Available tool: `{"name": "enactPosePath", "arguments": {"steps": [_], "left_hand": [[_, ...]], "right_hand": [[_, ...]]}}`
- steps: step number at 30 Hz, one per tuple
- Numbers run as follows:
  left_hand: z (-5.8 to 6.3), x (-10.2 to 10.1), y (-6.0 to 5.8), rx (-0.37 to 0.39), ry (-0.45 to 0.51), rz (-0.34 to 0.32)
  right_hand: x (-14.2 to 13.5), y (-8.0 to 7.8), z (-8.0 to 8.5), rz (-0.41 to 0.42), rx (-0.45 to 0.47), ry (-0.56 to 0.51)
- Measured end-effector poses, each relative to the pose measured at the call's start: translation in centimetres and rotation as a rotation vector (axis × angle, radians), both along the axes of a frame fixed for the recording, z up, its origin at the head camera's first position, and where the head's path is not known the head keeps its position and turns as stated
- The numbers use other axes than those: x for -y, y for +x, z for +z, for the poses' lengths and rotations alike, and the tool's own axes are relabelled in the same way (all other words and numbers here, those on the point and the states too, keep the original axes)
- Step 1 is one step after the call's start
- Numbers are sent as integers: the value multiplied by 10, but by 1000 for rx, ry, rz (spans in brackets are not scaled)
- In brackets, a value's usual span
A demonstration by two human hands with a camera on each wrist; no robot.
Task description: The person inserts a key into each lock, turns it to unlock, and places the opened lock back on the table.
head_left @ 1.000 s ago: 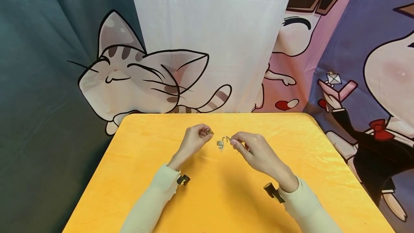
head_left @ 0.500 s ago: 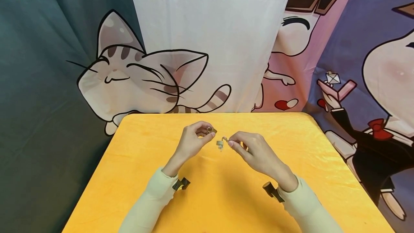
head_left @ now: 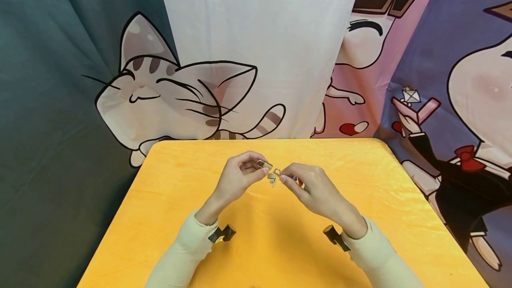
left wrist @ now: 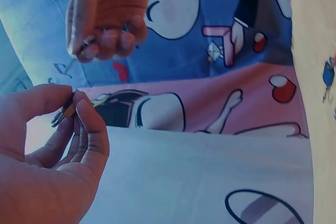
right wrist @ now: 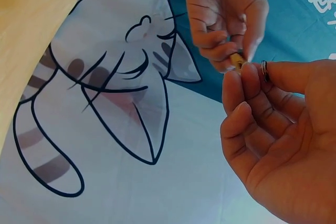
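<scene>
My left hand (head_left: 237,178) pinches a small brass padlock (head_left: 267,165) between thumb and fingertips. Its shackle points back toward the palm, and its body faces the other hand; the left wrist view shows the padlock (left wrist: 69,109) close up. Thumb and forefinger of my right hand (head_left: 320,190) pinch a small, thin metal piece (right wrist: 264,71) that looks like a key, mostly hidden by the fingers. Both hands are raised above the table, fingertips close together but apart. Beyond their gap, a second padlock (head_left: 271,176) lies on the table, its shackle raised, small silvery pieces below it.
A yellow cloth covers the table (head_left: 256,243). Small blue item (left wrist: 328,74) lies on it, partly hidden behind the right hand in the head view. Cartoon-printed curtains (head_left: 260,34) hang behind the table's far edge.
My left hand has moved right with the padlock, turning it so that more of its body shows. The right hand has shifted slightly left, narrowing the gap. The padlock on the table stays put.
</scene>
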State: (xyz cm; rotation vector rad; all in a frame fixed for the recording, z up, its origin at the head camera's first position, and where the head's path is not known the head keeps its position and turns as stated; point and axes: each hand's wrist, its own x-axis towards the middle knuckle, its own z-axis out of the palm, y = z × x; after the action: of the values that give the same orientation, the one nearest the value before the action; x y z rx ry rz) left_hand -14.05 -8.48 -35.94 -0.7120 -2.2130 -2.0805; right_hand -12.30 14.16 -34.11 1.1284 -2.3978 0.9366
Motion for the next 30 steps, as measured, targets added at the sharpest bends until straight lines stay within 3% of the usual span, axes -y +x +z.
{"name": "enactPosePath", "arguments": {"steps": [11, 30], "left_hand": [[7, -1, 11, 35, 55, -77], [1, 0, 12, 31, 44, -93]], "right_hand": [[2, 1, -2, 5, -15, 0], [2, 2, -4, -5, -14, 23]]}}
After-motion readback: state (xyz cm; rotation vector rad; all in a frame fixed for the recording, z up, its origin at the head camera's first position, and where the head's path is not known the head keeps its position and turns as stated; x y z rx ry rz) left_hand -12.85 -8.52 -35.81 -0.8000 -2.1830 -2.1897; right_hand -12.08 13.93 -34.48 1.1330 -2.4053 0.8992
